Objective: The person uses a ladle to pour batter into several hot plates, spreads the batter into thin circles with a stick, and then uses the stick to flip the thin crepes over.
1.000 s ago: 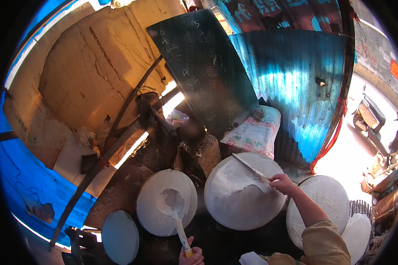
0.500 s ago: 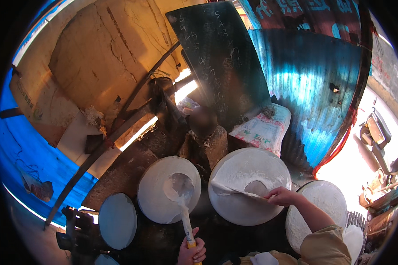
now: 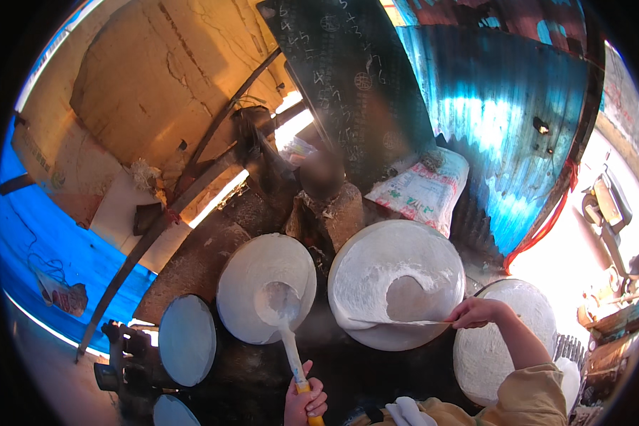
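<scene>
In front of me, my left hand is closed around the yellow grip of a ladle, its shaft coated white. The ladle's round end lies over the left white-coated griddle, near its front edge. My right hand pinches the end of a thin flat spreader that lies low across the larger griddle. White batter is smeared thickly over that surface, curving around a bare grey patch. The spreader's far end is buried in batter, so its shape there is hidden.
Another whitish griddle stands under my right forearm. Two pale round discs are at the left. Behind the griddles lie a printed sack and a leaning blackboard. Blue corrugated metal walls the right; a motorbike stands beyond.
My right hand has drawn the spreader toward me and slightly right, widening the visible grey patch. The ladle end has shifted nearer the left griddle's front edge. The view has tilted slightly.
</scene>
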